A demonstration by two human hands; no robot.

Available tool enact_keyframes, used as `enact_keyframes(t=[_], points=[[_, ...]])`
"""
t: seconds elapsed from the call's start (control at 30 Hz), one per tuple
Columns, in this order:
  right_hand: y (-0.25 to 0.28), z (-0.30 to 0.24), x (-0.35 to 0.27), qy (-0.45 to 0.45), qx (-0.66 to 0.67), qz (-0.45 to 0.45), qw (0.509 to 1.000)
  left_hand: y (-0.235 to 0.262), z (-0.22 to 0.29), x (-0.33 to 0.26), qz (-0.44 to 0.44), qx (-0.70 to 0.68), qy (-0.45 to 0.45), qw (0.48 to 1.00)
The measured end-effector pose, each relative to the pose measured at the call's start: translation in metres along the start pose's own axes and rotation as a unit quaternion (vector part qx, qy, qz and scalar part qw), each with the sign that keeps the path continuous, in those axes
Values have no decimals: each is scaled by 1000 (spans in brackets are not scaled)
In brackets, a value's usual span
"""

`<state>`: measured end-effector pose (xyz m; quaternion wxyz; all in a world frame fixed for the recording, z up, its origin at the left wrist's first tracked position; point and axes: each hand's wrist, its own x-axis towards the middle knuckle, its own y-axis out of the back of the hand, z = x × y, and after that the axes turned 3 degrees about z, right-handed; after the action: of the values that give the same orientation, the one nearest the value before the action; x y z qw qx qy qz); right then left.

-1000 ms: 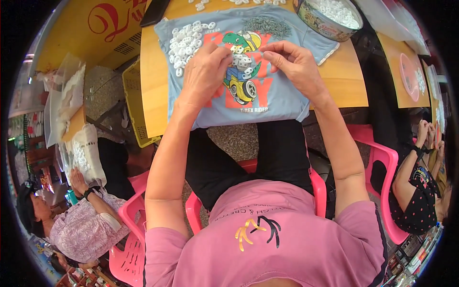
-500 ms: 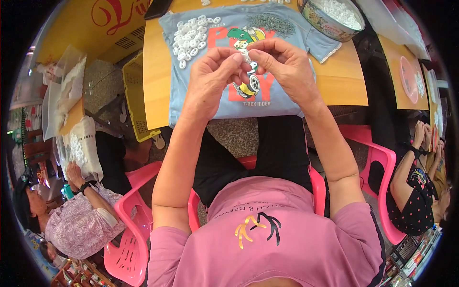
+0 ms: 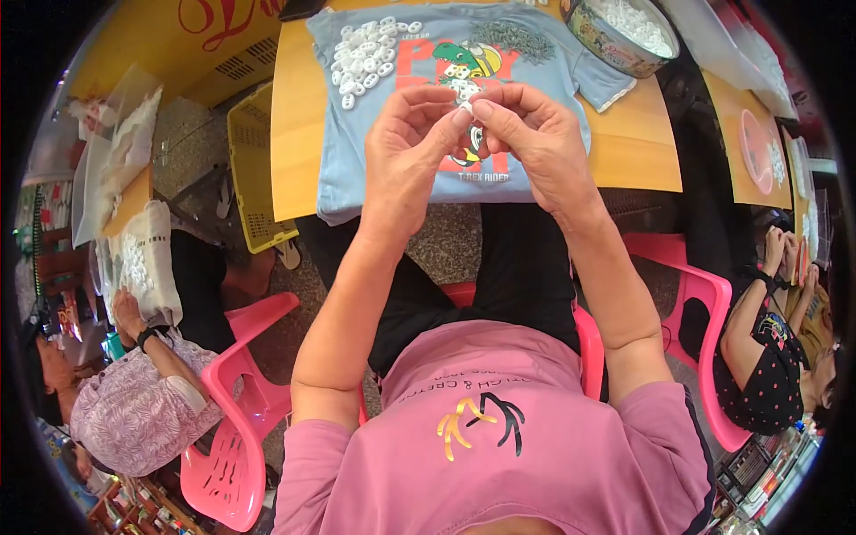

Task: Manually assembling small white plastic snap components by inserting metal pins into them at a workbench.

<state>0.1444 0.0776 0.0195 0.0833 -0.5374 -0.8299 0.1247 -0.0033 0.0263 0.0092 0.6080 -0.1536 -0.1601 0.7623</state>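
Note:
My left hand [image 3: 412, 147] and my right hand [image 3: 533, 143] meet above a blue printed T-shirt [image 3: 357, 169] spread on the table. Between their pinched thumbs and fingertips is a small white plastic piece [image 3: 466, 106], mostly covered by the fingers. A heap of white oval pieces with two holes [image 3: 364, 61] lies on the shirt, beyond my left hand. Farther off, past my right hand, is a pile of small dark grey metal-looking parts [image 3: 513, 41]. Some white pieces also show on the shirt just beyond my fingertips.
A round tin [image 3: 622, 37] full of white pieces stands at the table's far right. A yellow plastic crate [image 3: 253, 169] is beside the wooden table [image 3: 297, 116] on the left. Co-workers sit at both sides, near pink chairs [image 3: 234, 428]. A pink basin [image 3: 758, 152] rests on the right-hand table.
Both hands have shifted slightly right in the picture, with fingertips still together on the small white piece. The whole view has also moved a little.

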Motion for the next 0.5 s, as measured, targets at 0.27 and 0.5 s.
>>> enact_keyframes(t=[0.27, 0.5], points=[[-6, -1, -6, 9, 63, 34, 997, -8, -2, -15, 16, 125, -152, 980], [15, -5, -3, -259, 294, -53, 919, 3, -4, -5, -46, 192, -207, 958]])
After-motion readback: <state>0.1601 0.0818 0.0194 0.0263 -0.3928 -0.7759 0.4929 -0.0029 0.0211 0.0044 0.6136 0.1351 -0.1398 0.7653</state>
